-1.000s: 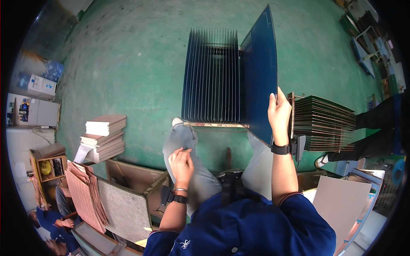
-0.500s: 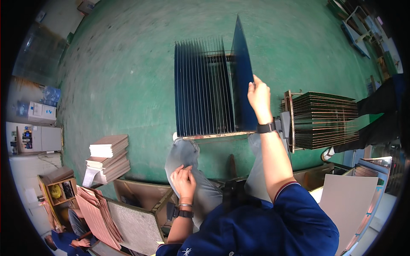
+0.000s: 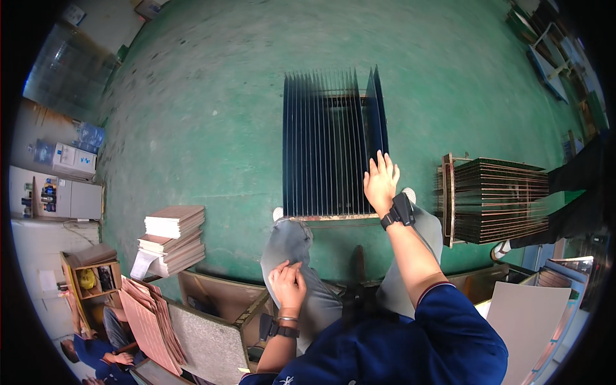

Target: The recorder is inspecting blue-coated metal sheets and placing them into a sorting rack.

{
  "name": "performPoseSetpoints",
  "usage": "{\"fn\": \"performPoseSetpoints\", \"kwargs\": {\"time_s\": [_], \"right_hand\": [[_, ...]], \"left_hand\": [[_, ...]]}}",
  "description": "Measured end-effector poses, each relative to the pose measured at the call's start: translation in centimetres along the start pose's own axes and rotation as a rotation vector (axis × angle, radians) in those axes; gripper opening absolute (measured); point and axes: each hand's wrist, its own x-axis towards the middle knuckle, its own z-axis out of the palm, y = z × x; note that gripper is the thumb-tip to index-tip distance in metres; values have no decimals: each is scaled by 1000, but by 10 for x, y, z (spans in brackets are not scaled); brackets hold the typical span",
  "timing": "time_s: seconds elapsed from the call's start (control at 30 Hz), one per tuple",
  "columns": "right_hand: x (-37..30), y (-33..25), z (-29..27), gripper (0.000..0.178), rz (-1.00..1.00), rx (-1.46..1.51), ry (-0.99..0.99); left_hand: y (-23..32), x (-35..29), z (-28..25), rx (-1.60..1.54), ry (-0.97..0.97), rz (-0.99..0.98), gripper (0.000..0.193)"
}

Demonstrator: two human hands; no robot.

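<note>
Right hand: fingers spread at the near edge of the dark blue panel, upright at right in the rack. Left hand: half-curled by the left leg; grip, I cannot tell.

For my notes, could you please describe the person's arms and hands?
Left hand and right hand are bare; each wrist has a black strap and dark, boxy device; the left adds a silvery bangle. The short right sleeve is dark blue with reddish trim.
</note>
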Motion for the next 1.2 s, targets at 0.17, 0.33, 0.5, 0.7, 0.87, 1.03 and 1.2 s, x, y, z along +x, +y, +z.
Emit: {"fn": "performPoseSetpoints", "kwargs": {"time_s": [0.17,0.33,0.5,0.7,0.87,1.03,1.2], "right_hand": [[4,-11,-7,35,52,-107,-185],[7,0,9,32,26,-121,-208],[8,4,21,28,78,-209,-276],[11,5,20,28,111,-105,-83],[55,-29,-115,35,190,46,-125],[44,2,-290,40,177,307,-44],[-30,26,-423,30,162,553,161]], "left_hand": [[-3,-2,1,-11,6,-16,17],[-5,-2,2,-15,13,-13,18],[-5,-6,1,-26,7,-24,16],[-4,-5,4,-56,5,-18,16],[-4,-3,5,-82,25,-24,17],[-7,-7,3,-114,64,-5,16],[0,-2,14,-178,98,58,15]]}}
